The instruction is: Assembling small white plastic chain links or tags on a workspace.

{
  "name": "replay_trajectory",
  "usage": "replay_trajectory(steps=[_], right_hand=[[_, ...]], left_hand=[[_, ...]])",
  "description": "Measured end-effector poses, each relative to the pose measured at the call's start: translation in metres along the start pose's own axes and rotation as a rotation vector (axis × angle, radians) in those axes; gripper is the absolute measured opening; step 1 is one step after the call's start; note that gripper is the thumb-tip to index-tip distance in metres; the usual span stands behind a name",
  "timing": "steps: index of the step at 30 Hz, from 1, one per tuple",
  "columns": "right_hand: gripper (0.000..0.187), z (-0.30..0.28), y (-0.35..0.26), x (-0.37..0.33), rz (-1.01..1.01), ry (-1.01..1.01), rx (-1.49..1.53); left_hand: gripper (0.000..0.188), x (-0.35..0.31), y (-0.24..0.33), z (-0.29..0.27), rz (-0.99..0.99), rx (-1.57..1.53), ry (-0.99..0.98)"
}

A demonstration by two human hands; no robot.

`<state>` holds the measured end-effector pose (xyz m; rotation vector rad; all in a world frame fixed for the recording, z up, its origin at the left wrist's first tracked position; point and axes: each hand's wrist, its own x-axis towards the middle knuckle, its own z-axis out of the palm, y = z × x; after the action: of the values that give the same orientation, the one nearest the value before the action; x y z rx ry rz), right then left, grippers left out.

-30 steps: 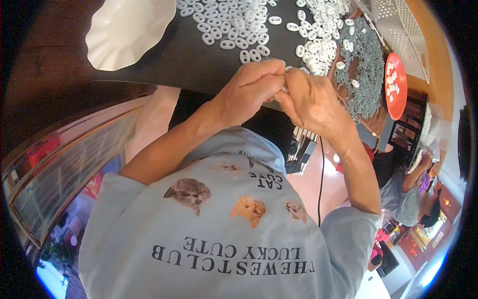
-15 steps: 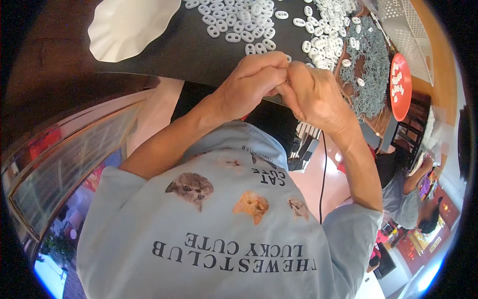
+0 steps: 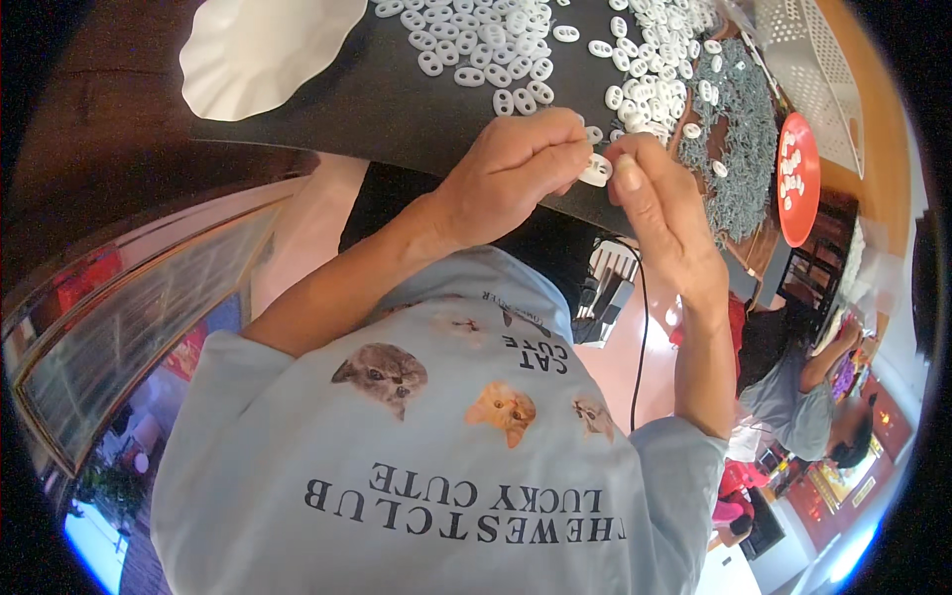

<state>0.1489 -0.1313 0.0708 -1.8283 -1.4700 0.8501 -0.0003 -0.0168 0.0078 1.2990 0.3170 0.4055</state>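
Dark table [image 3: 397, 124] lies at 12 o'clock, with a white dish [image 3: 258, 59] at 11 and a grey pile [image 3: 744, 178] at 2. At 1, the left hand [image 3: 521, 164] pinches tight; whether the right hand [image 3: 664, 203] pinches, I cannot tell. Between them, in the left's pinch, is a white piece [image 3: 596, 172].

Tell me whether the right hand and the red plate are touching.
Apart: in the head view, the grey heap shows plainly between the right hand and the red plate.
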Motion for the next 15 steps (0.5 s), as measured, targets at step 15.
replay_trajectory(steps=[15], right_hand=[[0.032, -0.131, 0.108, -0.049, 0.339, 0.718, -0.330]], left_hand=[[0.020, 0.002, -0.002, 0.002, 0.043, 0.042, -0.053]])
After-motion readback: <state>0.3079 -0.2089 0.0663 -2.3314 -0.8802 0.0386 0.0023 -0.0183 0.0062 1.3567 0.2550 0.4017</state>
